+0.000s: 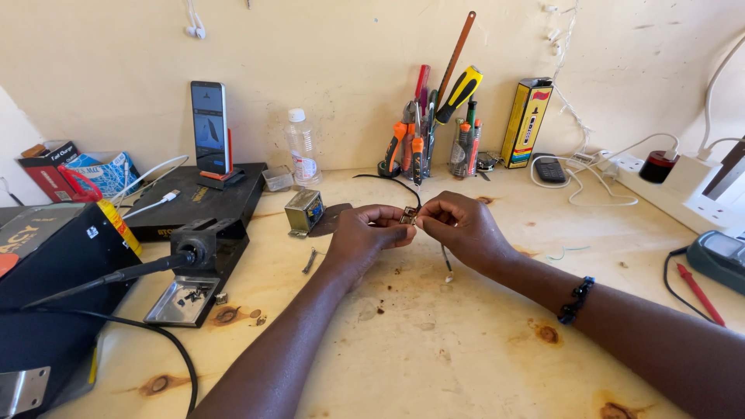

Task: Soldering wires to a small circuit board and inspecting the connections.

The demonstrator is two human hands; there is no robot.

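Observation:
Both hands meet above the middle of the pale wooden bench [434, 349]. My left hand [365, 233] pinches a small metal and brown electrical part [408, 215] from the left. My right hand [458, 225] grips the same part from the right, fingertips touching it. A thin wire [445, 260] hangs down from under my right hand to the bench top. My right wrist wears a dark bead bracelet [576, 301].
A soldering iron in its black stand [194, 256] sits at left, a small transformer [304, 211] behind my left hand. Tool holders [423, 147], a plastic bottle [301, 155], an upright phone [209, 128], a power strip [683, 190] and a multimeter [718, 256] line the back and right.

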